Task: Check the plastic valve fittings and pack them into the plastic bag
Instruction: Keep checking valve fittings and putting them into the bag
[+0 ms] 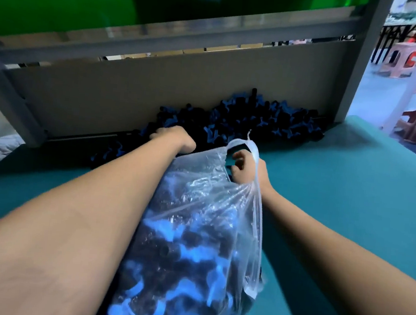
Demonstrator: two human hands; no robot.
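Note:
A clear plastic bag [193,245] lies on the teal table, largely filled with black and blue valve fittings. My right hand [245,169] grips the bag's bunched rim and handle at its far end, holding the mouth up. My left hand [172,138] reaches past the bag into the heap of loose valve fittings [243,125] piled against the back board; its fingers curl down among them and are hidden, so I cannot see whether they hold any.
The teal table [350,196] stretches to the right. A grey board and metal frame [158,86] close off the back. Plastic stools [402,59] and a white table leg stand beyond the right edge.

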